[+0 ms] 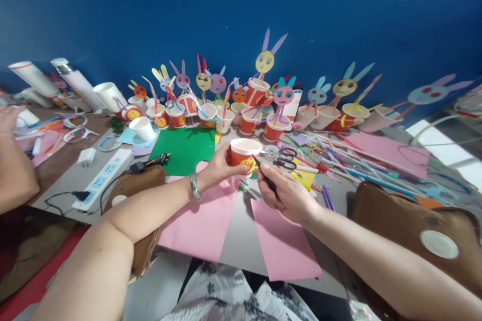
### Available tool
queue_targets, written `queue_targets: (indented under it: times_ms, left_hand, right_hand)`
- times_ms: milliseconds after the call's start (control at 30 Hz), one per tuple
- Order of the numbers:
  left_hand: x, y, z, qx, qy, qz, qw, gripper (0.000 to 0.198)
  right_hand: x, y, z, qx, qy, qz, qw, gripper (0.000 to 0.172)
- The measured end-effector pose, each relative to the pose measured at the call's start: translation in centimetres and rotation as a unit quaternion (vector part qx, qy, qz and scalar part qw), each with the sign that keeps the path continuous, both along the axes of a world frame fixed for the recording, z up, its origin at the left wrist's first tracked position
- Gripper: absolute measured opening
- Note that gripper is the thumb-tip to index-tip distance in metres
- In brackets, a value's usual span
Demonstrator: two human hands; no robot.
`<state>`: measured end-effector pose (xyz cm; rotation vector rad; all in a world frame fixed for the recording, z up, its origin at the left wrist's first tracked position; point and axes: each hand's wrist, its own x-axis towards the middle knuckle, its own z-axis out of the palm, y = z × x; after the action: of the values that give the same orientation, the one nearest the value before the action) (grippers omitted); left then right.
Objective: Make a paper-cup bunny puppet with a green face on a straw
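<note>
A: Cup (244, 154)?
B: Upright at table centre, left hand (218, 166) wrapped round it from 9 o'clock.
A: Right hand (286, 194)?
B: Closed on dark tool (264, 174), at cup's 4 o'clock, tip touching its wall. Scissors (284, 158) at 3.

A row of cups with paper bunnies (241, 110) stands along the blue wall (241, 5). Before it lie a green sheet (184, 148), pink sheets (282, 246), scissors (284, 159) and scattered straws (350, 160). A power strip (103, 178) lies left, near a white cup (142, 128). Brown bags (417, 235) flank the pink sheets.
</note>
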<state>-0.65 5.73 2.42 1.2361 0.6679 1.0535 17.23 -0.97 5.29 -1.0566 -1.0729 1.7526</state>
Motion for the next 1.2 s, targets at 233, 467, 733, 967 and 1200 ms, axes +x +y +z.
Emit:
queue_targets:
  times_ms: [233, 467, 733, 967, 1200]
  left_hand:
    - [0.0, 0.0, 0.2, 0.017, 0.007, -0.014, 1.000, 0.071]
    - [-0.1, 0.3, -0.1, 0.033, 0.017, -0.029, 0.999, 0.069]
    - [-0.1, 0.4, -0.6, 0.016, 0.010, -0.044, 0.999, 0.070]
    - [-0.2, 0.5, -0.9, 0.009, 0.001, -0.050, 0.999, 0.068]
    - [-0.2, 0.4, -0.8, 0.005, -0.004, -0.051, 0.999, 0.068]
  right_hand:
    - [-0.1, -0.1, 0.5, -0.001, 0.018, -0.004, 1.000, 0.040]
    - [-0.2, -0.2, 0.4, 0.004, 0.009, -0.006, 1.000, 0.041]
    - [-0.1, -0.1, 0.0, 0.008, -0.014, -0.001, 1.000, 0.044]
    - [0.1, -0.1, -0.4, 0.045, -0.040, 0.013, 0.998, 0.045]
    - [0.2, -0.1, -0.4, 0.062, -0.051, 0.012, 0.997, 0.045]
